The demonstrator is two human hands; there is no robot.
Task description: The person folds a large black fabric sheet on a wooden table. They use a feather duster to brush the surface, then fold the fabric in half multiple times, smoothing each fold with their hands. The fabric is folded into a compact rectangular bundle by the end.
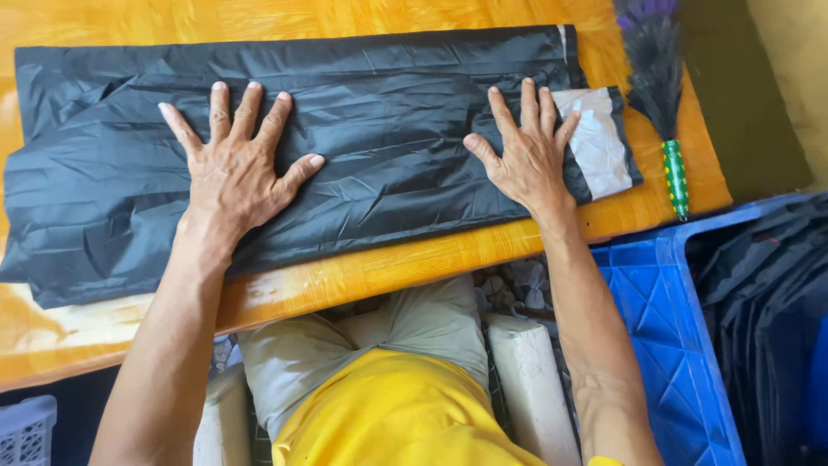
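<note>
Black crinkled plastic sheet (pixel 388 147), folded flat, lies across the orange table (pixel 362 276)

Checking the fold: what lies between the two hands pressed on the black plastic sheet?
In the head view, only creased black plastic sheet lies between the left hand and right hand; nothing else rests there.

There is just one view. The camera sits on the person's head and looks almost straight down. It is close, about an arm's reach above the orange surface (pixel 414 267). The person's lap shows at the bottom edge. A blue crate (pixel 673 345) shows at the right, by the person's side.
</note>
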